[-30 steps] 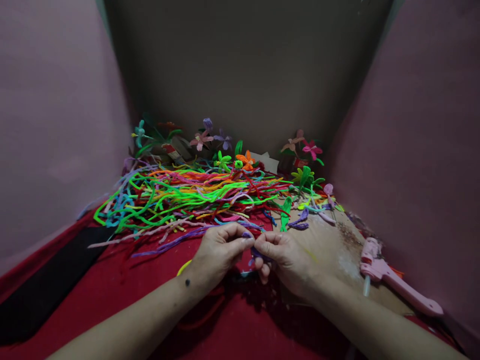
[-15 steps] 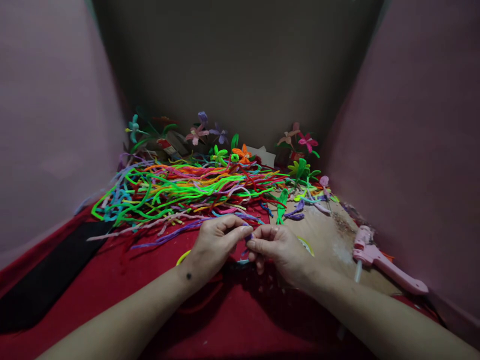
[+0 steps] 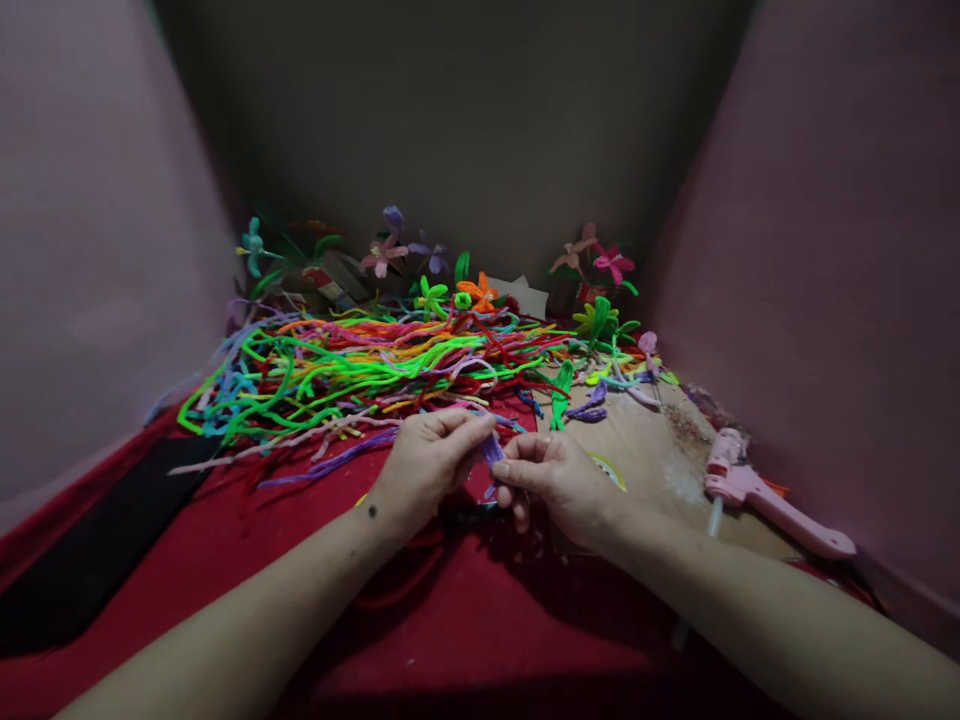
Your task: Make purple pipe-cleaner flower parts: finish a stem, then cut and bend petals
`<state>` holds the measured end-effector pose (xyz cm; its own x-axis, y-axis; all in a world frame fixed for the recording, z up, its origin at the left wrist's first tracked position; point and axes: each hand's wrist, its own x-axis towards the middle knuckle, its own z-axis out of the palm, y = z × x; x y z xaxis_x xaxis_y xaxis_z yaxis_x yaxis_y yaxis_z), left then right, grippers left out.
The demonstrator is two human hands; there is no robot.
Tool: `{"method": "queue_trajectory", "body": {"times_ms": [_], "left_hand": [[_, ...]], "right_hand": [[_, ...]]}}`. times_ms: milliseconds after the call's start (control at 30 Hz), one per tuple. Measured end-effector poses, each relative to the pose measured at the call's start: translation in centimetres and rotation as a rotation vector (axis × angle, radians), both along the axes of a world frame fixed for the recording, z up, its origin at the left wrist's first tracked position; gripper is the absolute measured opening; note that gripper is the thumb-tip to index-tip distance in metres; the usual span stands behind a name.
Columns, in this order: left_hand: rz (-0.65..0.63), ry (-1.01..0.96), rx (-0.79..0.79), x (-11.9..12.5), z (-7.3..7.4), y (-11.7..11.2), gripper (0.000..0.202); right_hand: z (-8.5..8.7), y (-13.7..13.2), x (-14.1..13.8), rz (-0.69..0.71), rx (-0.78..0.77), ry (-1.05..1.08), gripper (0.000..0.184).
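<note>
Between my two hands is a short purple pipe-cleaner piece (image 3: pixel 492 450), bent into a narrow petal-like shape. My left hand (image 3: pixel 426 460) pinches its upper end between thumb and forefinger. Lower down, the thumb and fingers of my right hand (image 3: pixel 553 478) close on the same piece. Part of it is hidden behind the fingertips. Just beyond the hands, a green pipe-cleaner leaf (image 3: pixel 561 396) and a purple petal piece (image 3: pixel 589 404) lie on a tan board (image 3: pixel 637 450). A yellow-rimmed round item (image 3: pixel 609 470) shows partly behind my right hand.
A wide heap of coloured pipe cleaners (image 3: pixel 360 370) covers the red cloth (image 3: pixel 450 640). Finished flowers, including an orange flower (image 3: pixel 480 292) and a pink flower (image 3: pixel 613 262), stand behind. At right rests a pink glue gun (image 3: pixel 772 505); at left lies a black strip (image 3: pixel 105 550).
My hands have drawn slightly apart, so more of the purple piece shows between them. The whole view has shifted a little, with things sitting higher in the picture.
</note>
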<state>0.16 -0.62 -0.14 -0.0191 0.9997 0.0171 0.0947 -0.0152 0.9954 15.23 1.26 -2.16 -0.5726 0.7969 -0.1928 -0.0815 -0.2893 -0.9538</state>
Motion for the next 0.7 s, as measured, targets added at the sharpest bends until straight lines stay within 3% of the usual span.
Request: {"method": "queue_trajectory", "body": {"times_ms": [100,167,267,533,633,700], "left_hand": [[-0.086,-0.115,-0.036,-1.2,0.0,0.6,0.029],[-0.144,-0.048,-0.033,-2.0,0.1,0.7,0.024],[-0.202,0.148,0.021,-2.6,0.4,0.5,0.019],[-0.368,0.739,0.365,-2.5,1.0,0.4,0.014],[-0.446,0.995,0.433,-2.5,1.5,0.0,0.012],[-0.456,1.058,0.452,-2.6,1.7,-0.3,0.008]], "right_hand": [[-0.3,0.0,0.1,0.014,-0.023,0.009,0.025],[-0.3,0.0,0.1,0.016,-0.013,-0.002,0.025],[-0.2,0.0,0.2,0.015,0.006,-0.036,0.024],[-0.3,-0.1,0.1,0.029,0.07,-0.212,0.022],[-0.5,-0.1,0.2,0.036,0.087,-0.254,0.02],[-0.6,0.0,0.2,0.033,0.08,-0.266,0.02]]}}
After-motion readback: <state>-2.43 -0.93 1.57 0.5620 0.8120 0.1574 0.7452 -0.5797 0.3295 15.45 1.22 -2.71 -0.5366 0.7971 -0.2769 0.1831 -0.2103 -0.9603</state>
